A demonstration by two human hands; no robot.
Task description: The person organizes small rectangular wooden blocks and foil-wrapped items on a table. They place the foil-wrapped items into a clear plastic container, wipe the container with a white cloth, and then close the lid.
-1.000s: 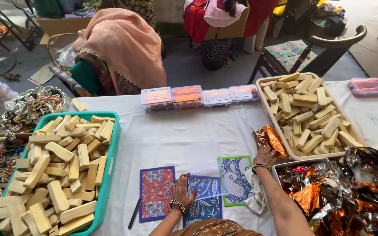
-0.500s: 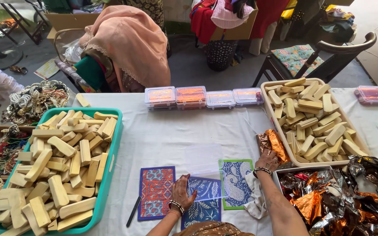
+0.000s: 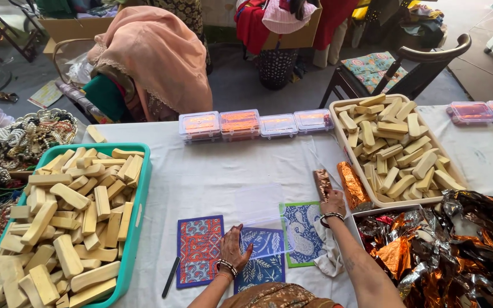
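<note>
I see a clear plastic sheet (image 3: pixel 261 212) lying flat at lower centre of the frame, its long axis running left to right, over the blue patterned card (image 3: pixel 263 259). My left hand (image 3: pixel 232 248) rests flat on the sheet's lower left edge, fingers together. My right hand (image 3: pixel 332 202), right of the sheet, pinches a small foil-wrapped bar (image 3: pixel 322 183) pointing up the frame.

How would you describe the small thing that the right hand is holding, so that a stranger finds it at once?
Start at the beige tray of pale bars at the table's right. Against its near-left side lies a crumpled copper foil piece; just left of that, the right hand holds up a small flat bar wrapped in copper foil. Unlike the crumpled piece, it is neat and rectangular.
</note>
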